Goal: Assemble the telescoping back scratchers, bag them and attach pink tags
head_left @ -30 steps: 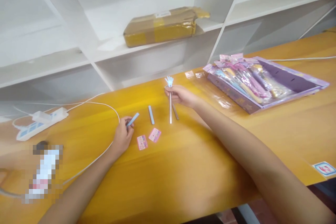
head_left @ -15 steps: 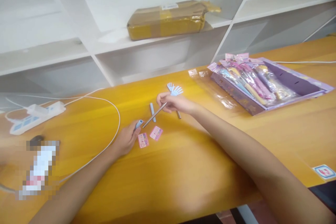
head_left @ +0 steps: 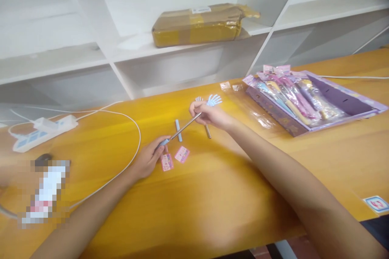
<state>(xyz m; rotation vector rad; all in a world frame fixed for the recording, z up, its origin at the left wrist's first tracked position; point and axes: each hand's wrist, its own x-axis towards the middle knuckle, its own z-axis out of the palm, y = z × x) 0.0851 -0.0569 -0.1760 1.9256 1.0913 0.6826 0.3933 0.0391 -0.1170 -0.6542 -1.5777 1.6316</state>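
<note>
R hand [head_left: 214,116] is pinching thin rod [head_left: 186,126] near blue claw [head_left: 214,100], L hand [head_left: 148,158] is gripping tube [head_left: 164,142] lower-left of it; rod's prob feeling light, stiff, slick, so hold near claw imo.

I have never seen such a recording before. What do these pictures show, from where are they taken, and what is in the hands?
There is no machine here: you see a person's two bare hands. One camera, worn on the head, takes every picture, looking forward and down.

The left hand holds a light-blue tube. The right hand holds a thin metal rod pointing at it; I cannot tell whether the tip is inside. A blue hand-shaped piece shows just beyond the right hand.

On the wooden table lie a loose blue tube, two pink cards and, at the right, a purple tray holding plastic-wrapped items. A power strip is at the left.
</note>
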